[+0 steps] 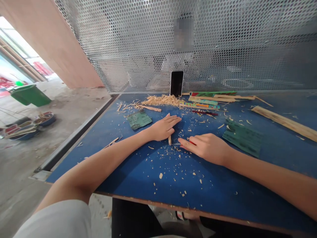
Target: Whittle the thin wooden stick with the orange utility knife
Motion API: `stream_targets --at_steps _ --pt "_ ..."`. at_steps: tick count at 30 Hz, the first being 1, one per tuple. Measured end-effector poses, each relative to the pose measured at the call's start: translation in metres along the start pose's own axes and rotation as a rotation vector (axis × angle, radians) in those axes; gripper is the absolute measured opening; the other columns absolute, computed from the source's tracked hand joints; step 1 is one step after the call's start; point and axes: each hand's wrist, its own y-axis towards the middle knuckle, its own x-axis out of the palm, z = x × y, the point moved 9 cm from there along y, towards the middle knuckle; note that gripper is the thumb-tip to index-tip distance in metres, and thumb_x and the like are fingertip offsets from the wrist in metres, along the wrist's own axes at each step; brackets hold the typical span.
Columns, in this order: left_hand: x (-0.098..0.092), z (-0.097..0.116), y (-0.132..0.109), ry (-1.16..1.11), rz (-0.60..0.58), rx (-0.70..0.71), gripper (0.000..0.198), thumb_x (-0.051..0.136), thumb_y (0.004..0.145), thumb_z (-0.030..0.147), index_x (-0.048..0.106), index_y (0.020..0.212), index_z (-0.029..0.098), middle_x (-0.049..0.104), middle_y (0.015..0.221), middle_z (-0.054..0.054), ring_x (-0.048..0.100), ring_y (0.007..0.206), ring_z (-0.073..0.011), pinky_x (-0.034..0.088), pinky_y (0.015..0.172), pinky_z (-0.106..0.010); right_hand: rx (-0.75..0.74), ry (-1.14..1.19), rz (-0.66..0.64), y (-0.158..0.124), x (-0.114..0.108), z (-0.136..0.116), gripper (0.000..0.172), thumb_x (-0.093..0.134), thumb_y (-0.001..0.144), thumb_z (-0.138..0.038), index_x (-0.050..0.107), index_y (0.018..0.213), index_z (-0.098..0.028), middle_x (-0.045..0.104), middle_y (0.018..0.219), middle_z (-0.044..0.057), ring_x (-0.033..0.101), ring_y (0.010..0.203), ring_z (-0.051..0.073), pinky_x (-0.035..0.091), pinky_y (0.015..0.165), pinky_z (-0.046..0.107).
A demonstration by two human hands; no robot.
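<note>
My left hand lies on the blue table, fingers stretched forward and pressed over a small wooden stick whose end shows below the palm. My right hand rests just right of it, fingers curled around a thin red-handled tool whose tip points toward the stick. Wood chips lie scattered around both hands.
A phone stands upright against the perforated metal screen. A pile of shavings, painted wooden strips, a red pen, two green sandpaper sheets and a long plank lie on the table. A green bin stands on the floor at left.
</note>
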Motion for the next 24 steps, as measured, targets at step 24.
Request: stream_targets --at_steps 24 --pt "0.0 -0.001 -0.001 0.007 0.01 0.02 0.062 0.027 0.104 0.023 0.028 0.165 0.011 0.032 0.174 -0.011 0.022 0.164 -0.0187 0.005 0.137 -0.041 0.007 -0.027 0.065 0.004 -0.009 0.004 0.027 0.049 0.112 -0.025 0.071 0.125 -0.016 0.064 0.072 -0.002 0.061 0.06 0.013 0.029 0.055 0.034"
